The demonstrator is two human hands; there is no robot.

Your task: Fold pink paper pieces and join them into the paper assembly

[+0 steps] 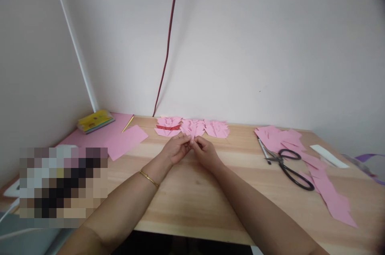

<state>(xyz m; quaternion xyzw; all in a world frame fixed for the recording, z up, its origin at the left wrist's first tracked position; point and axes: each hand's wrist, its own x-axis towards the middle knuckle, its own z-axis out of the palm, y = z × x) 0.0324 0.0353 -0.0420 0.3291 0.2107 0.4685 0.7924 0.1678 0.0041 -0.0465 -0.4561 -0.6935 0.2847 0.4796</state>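
Note:
Above the middle of the wooden table, my left hand (177, 148) and my right hand (206, 153) meet at the fingertips. Both are closed in a pinch on a folded pink paper piece (193, 136), mostly hidden by the fingers. Directly behind it lie pink paper cut-outs with jagged, layered edges: one at the left (167, 131) with a red strip across it, and one at the right (217, 128). Against the middle cut-outs, the held piece's outline blends in, so I cannot tell where it ends.
Black-handled scissors (296, 177), a pen (263, 150), pink paper scraps (331, 197) and a white strip (328, 156) lie at right. Pink sheets (128, 142), a pencil (128, 124) and a yellow packet (96, 121) are at left, near a blurred-out patch. A red-black cable (168, 42) hangs behind.

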